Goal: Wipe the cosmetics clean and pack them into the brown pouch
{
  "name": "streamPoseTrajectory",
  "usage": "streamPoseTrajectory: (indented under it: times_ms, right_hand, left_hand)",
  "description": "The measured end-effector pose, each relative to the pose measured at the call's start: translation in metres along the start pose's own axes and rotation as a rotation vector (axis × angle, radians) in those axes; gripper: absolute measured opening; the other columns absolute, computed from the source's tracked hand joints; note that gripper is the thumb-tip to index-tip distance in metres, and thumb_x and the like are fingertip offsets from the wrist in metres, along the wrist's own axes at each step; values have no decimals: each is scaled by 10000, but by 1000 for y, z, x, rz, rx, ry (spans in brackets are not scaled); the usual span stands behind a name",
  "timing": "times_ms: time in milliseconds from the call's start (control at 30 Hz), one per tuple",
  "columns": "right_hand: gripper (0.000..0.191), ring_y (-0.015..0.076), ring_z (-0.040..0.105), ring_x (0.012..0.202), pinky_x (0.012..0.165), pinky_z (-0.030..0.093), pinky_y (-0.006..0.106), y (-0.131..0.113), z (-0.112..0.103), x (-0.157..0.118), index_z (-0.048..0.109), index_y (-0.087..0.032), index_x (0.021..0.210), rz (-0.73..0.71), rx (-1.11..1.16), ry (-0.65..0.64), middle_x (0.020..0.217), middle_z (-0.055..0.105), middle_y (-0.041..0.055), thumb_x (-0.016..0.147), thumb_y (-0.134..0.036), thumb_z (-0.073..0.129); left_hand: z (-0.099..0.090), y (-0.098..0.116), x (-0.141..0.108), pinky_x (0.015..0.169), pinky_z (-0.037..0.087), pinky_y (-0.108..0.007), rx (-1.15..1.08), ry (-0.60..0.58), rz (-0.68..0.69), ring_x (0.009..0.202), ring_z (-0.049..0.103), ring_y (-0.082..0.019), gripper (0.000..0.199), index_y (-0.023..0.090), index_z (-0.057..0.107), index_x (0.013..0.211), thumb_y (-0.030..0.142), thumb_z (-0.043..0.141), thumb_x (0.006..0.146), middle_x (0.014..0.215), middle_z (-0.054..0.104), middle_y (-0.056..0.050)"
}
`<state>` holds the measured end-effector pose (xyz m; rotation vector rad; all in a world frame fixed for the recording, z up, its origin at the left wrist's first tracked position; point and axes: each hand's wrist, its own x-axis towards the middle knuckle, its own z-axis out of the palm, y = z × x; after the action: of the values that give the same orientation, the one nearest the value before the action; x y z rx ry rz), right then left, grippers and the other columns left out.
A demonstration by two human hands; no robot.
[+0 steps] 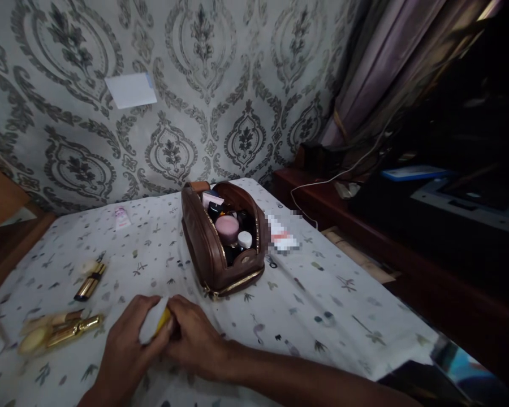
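Near the front of the cloth, my left hand [125,345] and my right hand [197,336] are closed together round a small white and yellow item [154,321]. My fingers cover most of it, so its kind is unclear. Just beyond them stands a brown cosmetic bag [195,249] with its zip undone. Inside it show a pink-lidded jar [228,228], a white cap [245,239] and other small cosmetics, partly in shadow.
Gold-and-black tubes [91,281] and a gold tube [74,330] beside pale bottles lie at the left. A small pink-and-white tube [121,218] rests farther back. Right of the bag lies a blurred white packet [283,234]. A white cable [335,180] crosses a dark red ledge [290,178].
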<state>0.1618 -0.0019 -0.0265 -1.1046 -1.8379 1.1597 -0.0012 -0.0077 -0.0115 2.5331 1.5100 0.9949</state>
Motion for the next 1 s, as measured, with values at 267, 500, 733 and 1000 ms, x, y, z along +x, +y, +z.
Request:
streamPoseTrajectory:
  times_ms: [267,500,733,1000]
  right_hand:
    - [166,181,641,758,726,504,260,17,2,-2,668,-178,843,-128,34,-10,847,705,17,683,-138,657]
    - [461,192,642,815,751,503,280,15,-3,-2,708,-203,1064,-107,140,-46,956,727,13,635,-296,847]
    - [452,200,632,985,877,510,316,13,-5,1,655,-220,1144,-111,407,52,1076,668,38,725,-302,806]
    - [516,200,585,890,779,534,329,19,-10,4,665,-274,1241,-283,-137,264,990,548,39,747,-234,809]
  left_hand:
    - [6,10,4,699,544,-293,320,-6,295,1020,606,-249,386,277,638,1260,457,431,989,1118,650,-91]
    - [-7,14,26,889,514,-325,-430,-213,-304,940,649,-216,436,184,744,1042,484,435,977,1005,715,-71]
    - [17,24,26,735,538,-269,-1402,13,-1062,849,708,-217,593,120,722,1133,609,652,806,942,767,-83]
    - [22,28,25,743,582,-288,-1720,1,-1181,890,732,-236,460,107,713,1104,497,614,882,936,767,-110]
